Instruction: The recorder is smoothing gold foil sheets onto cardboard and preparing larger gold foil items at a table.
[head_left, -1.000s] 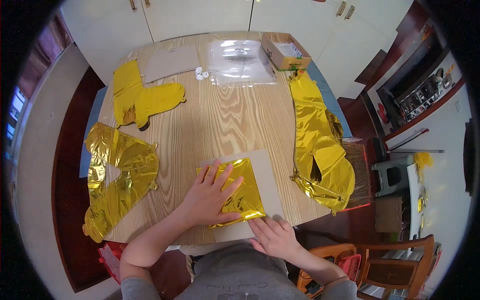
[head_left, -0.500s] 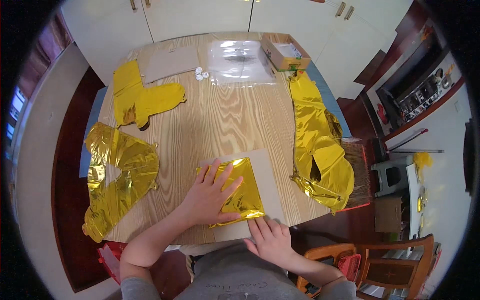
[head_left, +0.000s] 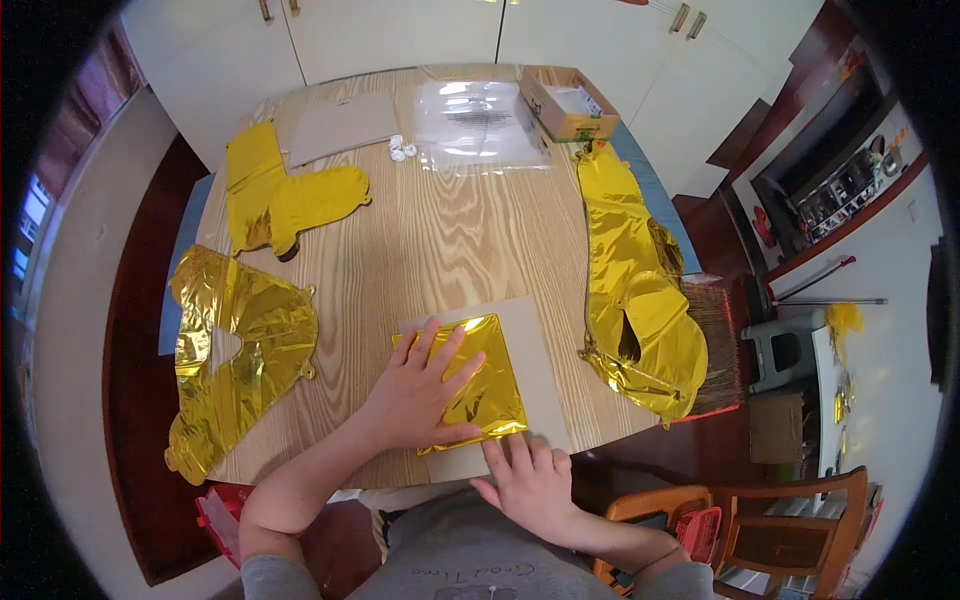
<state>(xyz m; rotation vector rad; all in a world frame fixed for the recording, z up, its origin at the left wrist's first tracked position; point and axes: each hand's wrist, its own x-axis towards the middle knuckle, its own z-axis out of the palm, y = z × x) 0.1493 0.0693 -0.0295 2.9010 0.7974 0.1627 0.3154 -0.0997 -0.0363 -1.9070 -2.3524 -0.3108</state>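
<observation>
A gold foil balloon, folded into a flat square, lies on a sheet of grey cardboard at the table's near edge. My left hand presses flat on the left part of the foil, fingers spread. At the near edge of the foil is my right hand, its fingers outstretched and the tips on the cardboard by the fold. Neither hand grips anything. Part of the foil's left side is hidden beneath my left hand.
Flat gold foil balloons lie at the left, far left and right. Along the back are another cardboard sheet, small white coils, a clear plastic bag and an open cardboard box. A wooden chair stands at the near right.
My right hand has shifted slightly to the left along the near edge of the folded foil. My left hand stays in place on the foil.
</observation>
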